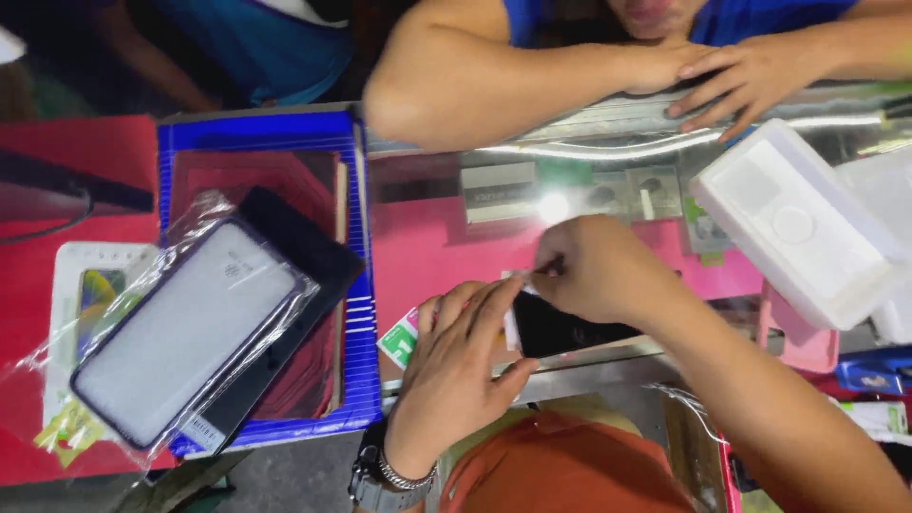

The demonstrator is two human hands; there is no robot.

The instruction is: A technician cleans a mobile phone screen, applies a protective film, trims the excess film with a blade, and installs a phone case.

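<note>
Right, both hands are on the phone, which lies dark-screened on the glass counter just in front of the person's orange shirt. The left hand lies flat over the phone's left end, fingers spread and pressing, thumb hooked under the near edge; a metal watch sits on that wrist. The right hand comes in from the right, fingertips pinched tight at the phone's far edge, gripping something thin there — what exactly, I cannot tell. A white strip shows along the phone's left side, between the two hands.

Over to the left, a blue tray stands on a red surface. On it lies a phone case with a pale back and dark rim, wrapped in a clear bag, tilted across a black slab. A white packet pokes out from under the bag's left side.

Across the counter, another person in blue leans on folded arms, hands resting on the metal rim. A white box sits at the right, near that person's fingers, with a pink piece just below it. A bright light reflects off the glass, above small packets inside the case.
</note>
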